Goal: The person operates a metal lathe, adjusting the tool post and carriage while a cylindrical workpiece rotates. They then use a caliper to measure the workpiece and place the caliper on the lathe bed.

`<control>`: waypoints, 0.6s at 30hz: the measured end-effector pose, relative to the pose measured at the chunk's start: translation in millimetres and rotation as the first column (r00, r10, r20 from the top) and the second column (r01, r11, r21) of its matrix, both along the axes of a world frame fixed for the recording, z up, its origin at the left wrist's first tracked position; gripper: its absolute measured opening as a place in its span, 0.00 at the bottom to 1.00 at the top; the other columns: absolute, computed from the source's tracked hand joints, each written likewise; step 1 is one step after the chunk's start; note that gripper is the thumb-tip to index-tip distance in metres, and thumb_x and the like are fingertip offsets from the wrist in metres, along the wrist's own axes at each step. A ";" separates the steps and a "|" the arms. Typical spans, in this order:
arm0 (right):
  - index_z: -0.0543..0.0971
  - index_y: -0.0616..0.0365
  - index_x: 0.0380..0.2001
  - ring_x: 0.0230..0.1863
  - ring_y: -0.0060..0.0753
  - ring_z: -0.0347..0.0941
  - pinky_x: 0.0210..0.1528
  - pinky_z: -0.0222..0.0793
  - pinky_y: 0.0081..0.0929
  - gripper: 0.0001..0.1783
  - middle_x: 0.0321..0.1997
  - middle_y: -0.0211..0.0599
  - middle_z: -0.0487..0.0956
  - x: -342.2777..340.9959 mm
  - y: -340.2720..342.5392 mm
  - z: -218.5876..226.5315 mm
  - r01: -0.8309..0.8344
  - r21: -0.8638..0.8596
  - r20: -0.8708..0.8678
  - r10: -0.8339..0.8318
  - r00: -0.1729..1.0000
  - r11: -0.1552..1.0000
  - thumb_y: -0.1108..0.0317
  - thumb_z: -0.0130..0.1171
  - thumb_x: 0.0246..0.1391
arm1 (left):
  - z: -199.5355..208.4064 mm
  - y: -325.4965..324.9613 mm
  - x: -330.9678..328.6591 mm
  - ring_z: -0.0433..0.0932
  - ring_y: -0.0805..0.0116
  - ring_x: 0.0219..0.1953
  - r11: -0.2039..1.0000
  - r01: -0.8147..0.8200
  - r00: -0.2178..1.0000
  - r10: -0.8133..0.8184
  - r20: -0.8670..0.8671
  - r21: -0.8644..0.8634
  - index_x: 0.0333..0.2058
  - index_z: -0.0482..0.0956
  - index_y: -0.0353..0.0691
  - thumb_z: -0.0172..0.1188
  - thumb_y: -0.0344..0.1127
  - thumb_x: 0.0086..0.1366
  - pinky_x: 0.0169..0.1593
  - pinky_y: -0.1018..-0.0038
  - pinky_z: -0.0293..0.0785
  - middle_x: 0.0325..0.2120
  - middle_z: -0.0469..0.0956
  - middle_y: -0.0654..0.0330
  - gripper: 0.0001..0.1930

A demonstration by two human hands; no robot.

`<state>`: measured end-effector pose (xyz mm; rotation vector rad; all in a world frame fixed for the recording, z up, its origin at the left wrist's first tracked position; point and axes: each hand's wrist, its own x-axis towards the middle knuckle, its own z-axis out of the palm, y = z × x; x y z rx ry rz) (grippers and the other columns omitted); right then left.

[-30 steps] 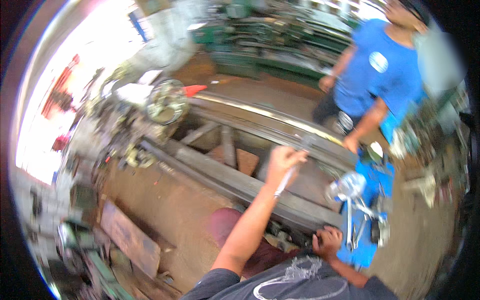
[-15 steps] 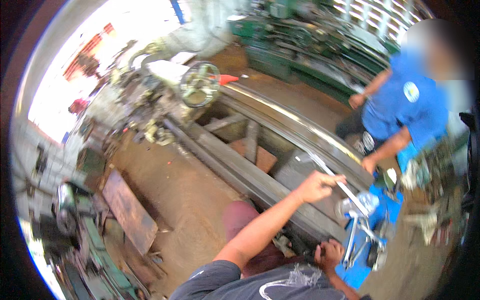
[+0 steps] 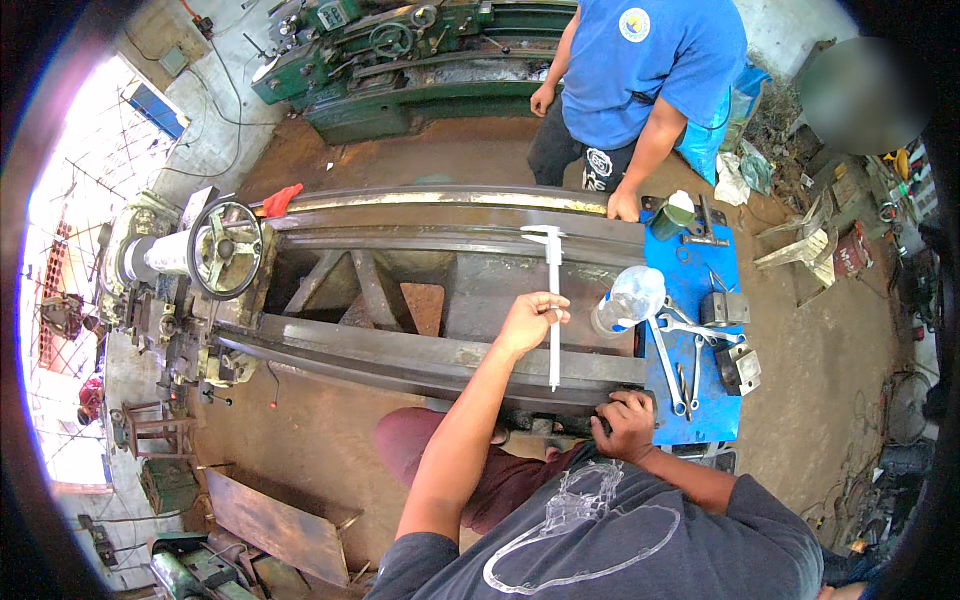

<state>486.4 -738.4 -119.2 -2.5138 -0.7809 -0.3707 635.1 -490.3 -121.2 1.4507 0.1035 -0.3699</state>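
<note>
A silver vernier caliper [image 3: 554,270] stands out over the bed of a lathe [image 3: 540,355], its jaws pointing to the far side. My left hand [image 3: 535,322] pinches its beam between thumb and fingers, about midway along. My right hand [image 3: 624,425] rests at the near right end of the bed with its fingers curled; what lies under them, if anything, is hidden. Right of the caliper, a clear plastic bottle [image 3: 636,296] lies at the edge of a blue-covered surface [image 3: 715,400]. Several wrenches [image 3: 662,365] lie on that cover, beside two metal blocks [image 3: 724,309].
Across the bed a co-worker in a blue shirt [image 3: 645,70] has one hand on its far rail. A handwheel [image 3: 225,250] and red cloth [image 3: 282,200] are at the left. Behind stands a green lathe [image 3: 400,110]; a broken white chair [image 3: 805,250] is right.
My view has swung round and levelled, with the lathe bed now lying crosswise. The caliper stays in my left hand, and my right hand remains at the bed's end.
</note>
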 end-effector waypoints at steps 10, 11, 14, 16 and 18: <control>0.82 0.53 0.28 0.45 0.42 0.76 0.52 0.64 0.48 0.08 0.29 0.32 0.80 0.0 2.1 4.2 0.000 0.006 -0.043 0.001 0.999 1.000 0.65 0.68 0.42 | -44.5 -19.5 -3.3 0.83 0.66 0.41 0.998 0.029 0.993 -0.036 -0.112 -0.063 0.45 0.79 0.31 0.54 0.19 0.67 0.49 0.74 0.77 0.39 0.84 0.54 0.10; 0.82 0.53 0.28 0.45 0.42 0.77 0.53 0.65 0.48 0.08 0.29 0.32 0.81 -0.2 2.2 4.0 0.006 0.006 -0.033 -0.006 0.999 1.000 0.66 0.68 0.41 | -46.8 -20.0 -2.4 0.83 0.66 0.41 0.998 0.034 0.992 -0.040 -0.116 -0.050 0.45 0.79 0.31 0.54 0.19 0.67 0.49 0.74 0.77 0.39 0.84 0.54 0.10; 0.82 0.54 0.28 0.45 0.42 0.77 0.53 0.65 0.48 0.09 0.29 0.33 0.81 0.1 1.1 2.9 -0.007 0.012 -0.026 0.008 1.000 1.000 0.65 0.68 0.42 | -48.6 -17.7 1.6 0.82 0.69 0.42 0.999 0.033 0.998 -0.031 -0.059 0.040 0.44 0.79 0.32 0.54 0.19 0.66 0.47 0.74 0.77 0.39 0.84 0.55 0.10; 0.82 0.54 0.30 0.45 0.40 0.76 0.54 0.65 0.48 0.09 0.31 0.34 0.80 -0.1 0.4 1.5 -0.007 -0.002 -0.034 0.007 0.999 1.000 0.64 0.67 0.43 | -45.4 -16.3 3.5 0.81 0.71 0.41 0.923 0.072 0.996 -0.087 0.023 0.378 0.45 0.80 0.34 0.58 0.23 0.65 0.46 0.71 0.77 0.37 0.85 0.58 0.10; 0.82 0.53 0.30 0.46 0.40 0.76 0.54 0.65 0.48 0.09 0.31 0.34 0.80 -0.2 -0.3 0.3 -0.007 -0.014 -0.030 0.007 1.000 1.000 0.63 0.67 0.44 | -39.2 -15.3 3.4 0.83 0.62 0.43 0.767 0.114 0.988 -0.154 0.008 0.631 0.49 0.82 0.43 0.60 0.31 0.65 0.50 0.65 0.76 0.38 0.85 0.55 0.14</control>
